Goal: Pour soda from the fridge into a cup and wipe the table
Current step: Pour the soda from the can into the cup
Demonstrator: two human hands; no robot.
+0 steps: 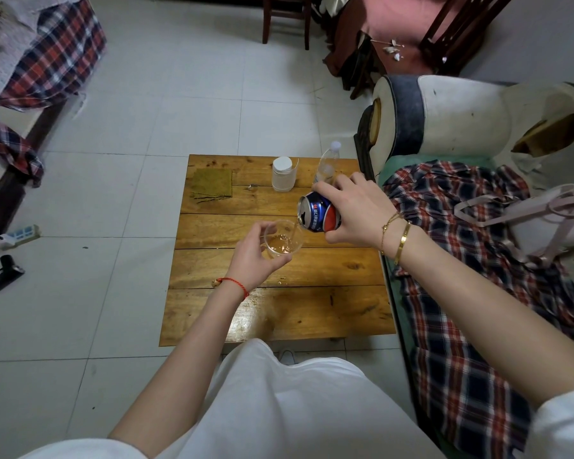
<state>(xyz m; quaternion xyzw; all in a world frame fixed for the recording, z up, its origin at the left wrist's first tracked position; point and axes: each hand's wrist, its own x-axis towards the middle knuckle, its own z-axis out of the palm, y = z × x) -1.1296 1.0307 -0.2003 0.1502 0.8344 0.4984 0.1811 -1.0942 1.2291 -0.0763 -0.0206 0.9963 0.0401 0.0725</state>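
Upper table [312, 309]: cloth [212, 187], cup stack [283, 174], bottle [327, 164]. Our right hand [355, 210] grips the tilted can [318, 216]; left hand [252, 256] holds the cup [284, 240].

Wooden table [312, 313] with green cloth [212, 187], cup stack [283, 175], bottle [327, 164].

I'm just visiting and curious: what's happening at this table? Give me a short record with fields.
Activity: pouring soda into a cup
Right hand: grips a tilted blue and red soda can, a thin stream falling from it
Left hand: holds a clear plastic cup with a little pale liquid in it
Surface: low wooden plank table
Also on table: folded green cloth, stack of clear cups, clear water bottle
Wiping: not yet started
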